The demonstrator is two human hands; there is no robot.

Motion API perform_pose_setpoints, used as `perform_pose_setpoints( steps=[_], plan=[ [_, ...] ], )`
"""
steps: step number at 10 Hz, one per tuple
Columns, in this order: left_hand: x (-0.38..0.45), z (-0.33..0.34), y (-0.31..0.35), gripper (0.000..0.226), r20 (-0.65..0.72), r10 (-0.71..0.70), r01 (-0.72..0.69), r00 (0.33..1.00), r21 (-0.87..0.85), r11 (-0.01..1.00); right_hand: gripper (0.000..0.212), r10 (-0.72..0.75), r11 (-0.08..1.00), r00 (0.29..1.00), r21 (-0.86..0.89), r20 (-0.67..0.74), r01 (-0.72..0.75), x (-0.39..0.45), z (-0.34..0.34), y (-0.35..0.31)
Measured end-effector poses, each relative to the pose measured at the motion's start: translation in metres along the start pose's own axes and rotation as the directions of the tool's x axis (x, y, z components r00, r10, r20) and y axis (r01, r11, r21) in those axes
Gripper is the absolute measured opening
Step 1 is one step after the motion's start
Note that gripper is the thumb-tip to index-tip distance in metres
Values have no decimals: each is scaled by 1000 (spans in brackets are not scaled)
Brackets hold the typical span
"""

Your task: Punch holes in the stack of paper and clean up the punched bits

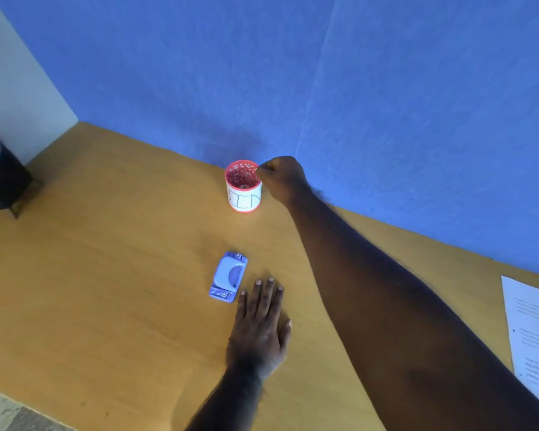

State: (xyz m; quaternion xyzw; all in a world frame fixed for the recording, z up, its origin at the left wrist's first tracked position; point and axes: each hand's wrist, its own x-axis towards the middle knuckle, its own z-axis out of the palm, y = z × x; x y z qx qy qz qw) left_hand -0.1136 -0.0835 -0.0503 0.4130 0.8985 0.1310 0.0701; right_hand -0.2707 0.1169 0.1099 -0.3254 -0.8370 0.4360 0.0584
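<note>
A small red cup with a white label marked "BIN" stands on the wooden table near the blue back wall; white paper bits lie inside it. My right hand hovers at the cup's right rim with its fingers pinched together; what they hold is too small to see. A light blue hole punch lies on the table in front of the cup. My left hand rests flat on the table just right of the punch, fingers spread, holding nothing. The stack of printed paper lies at the right edge.
A dark round container on thin metal legs stands at the table's far left corner. The blue wall runs directly behind the cup. The table's front edge shows at the bottom left.
</note>
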Motion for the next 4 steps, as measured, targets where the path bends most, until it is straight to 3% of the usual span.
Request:
perform_pose_setpoints(
  steps=[1,2,4],
  plan=[
    [1,1,0,68,0,3,-3,1000,3,1000,22,6,991,1000,-137,27,-2,9,11,-12],
    [2,2,0,68,-5,-3,3,1000,6,1000,25,32,969,999,-244,8,-29,16,15,-21],
    [1,-1,3,68,-61,9,-10,998,-17,1000,22,2,988,1000,-151,0,-1,15,7,-23]
  ],
)
